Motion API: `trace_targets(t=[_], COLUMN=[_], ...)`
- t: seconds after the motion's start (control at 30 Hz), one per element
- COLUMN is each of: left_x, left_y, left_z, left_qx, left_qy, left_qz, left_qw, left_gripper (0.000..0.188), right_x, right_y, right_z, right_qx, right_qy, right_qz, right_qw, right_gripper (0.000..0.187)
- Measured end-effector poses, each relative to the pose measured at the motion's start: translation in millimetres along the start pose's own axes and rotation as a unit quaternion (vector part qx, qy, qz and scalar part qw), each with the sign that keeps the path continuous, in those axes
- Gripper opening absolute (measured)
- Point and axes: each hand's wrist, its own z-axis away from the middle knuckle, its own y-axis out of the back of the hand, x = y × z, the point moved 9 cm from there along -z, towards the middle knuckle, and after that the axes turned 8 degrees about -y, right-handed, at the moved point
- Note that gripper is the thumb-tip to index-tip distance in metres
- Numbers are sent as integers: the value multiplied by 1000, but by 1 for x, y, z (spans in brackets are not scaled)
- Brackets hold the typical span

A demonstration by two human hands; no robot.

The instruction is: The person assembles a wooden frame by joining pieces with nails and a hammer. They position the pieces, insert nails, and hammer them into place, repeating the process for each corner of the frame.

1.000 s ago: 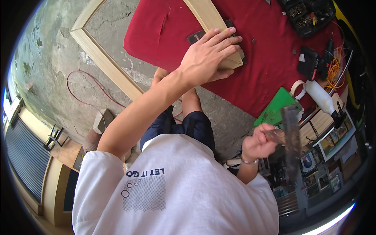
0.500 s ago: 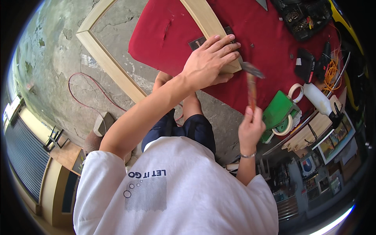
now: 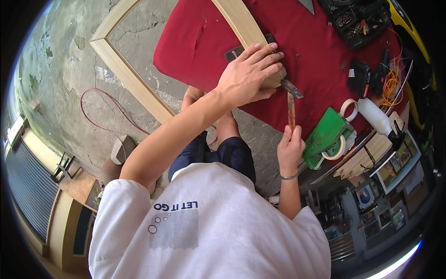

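My left hand (image 3: 248, 74) grips the corner of a pale wooden frame (image 3: 244, 25), fingers laid across the top and thumb along the near side. Part of a dark metal plate (image 3: 235, 52) shows beside the frame, partly hidden by the wood and my fingers. In my right hand (image 3: 290, 148) is a hammer (image 3: 291, 110), closed around its worn reddish handle. The hammer head is right at the end of the frame corner; whether it touches the wood I cannot tell.
Red cloth (image 3: 320, 51) covers the table. To the right are a black parts box (image 3: 355, 23), a green tape dispenser (image 3: 327, 132), a tape roll (image 3: 349, 109), a white bottle (image 3: 375, 116) and orange cord (image 3: 392, 83). A red hose (image 3: 114, 100) crosses the concrete floor.
My right hand and the hammer have moved left, bringing the hammer head to the end of the frame corner. My left hand stays on the frame.
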Motion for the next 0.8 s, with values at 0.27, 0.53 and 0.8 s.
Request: trace_targets(t=[0.27,0.53,0.8], left_x=[-2,-4,-81], left_y=[2,16,112], left_z=[5,11,290], left_qx=[-8,-22,453], left_qy=[5,0,572], left_qz=[6,132,41], left_qw=[1000,991,682], left_gripper=[69,104,54], right_x=[-29,-130,-136], right_y=[41,-26,-18], right_z=[-38,-49,-50], right_qx=[216,114,157], right_qy=[67,301,330], right_qz=[137,84,82], right_qw=[964,943,927], right_gripper=[38,32,26])
